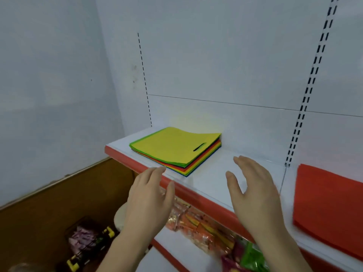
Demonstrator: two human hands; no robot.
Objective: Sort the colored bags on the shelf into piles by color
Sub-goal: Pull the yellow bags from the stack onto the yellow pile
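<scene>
A mixed stack of flat colored bags (172, 149) lies at the left end of the white shelf (212, 173), a yellow bag with a slit handle on top and green, red, orange and blue edges below. A pile of red bags (330, 205) lies at the right end of the shelf. My left hand (149, 199) hovers in front of the shelf's red edge, just short of the stack's near corner, fingers straight and holding nothing. My right hand (253, 189) hovers over the bare middle of the shelf, fingers spread and holding nothing.
A white back panel with slotted uprights (306, 99) stands behind the shelf. A lower shelf holds several orange, green and purple snack packets (208, 230). On the floor at lower left stands a wire basket with yellow fittings (86, 244).
</scene>
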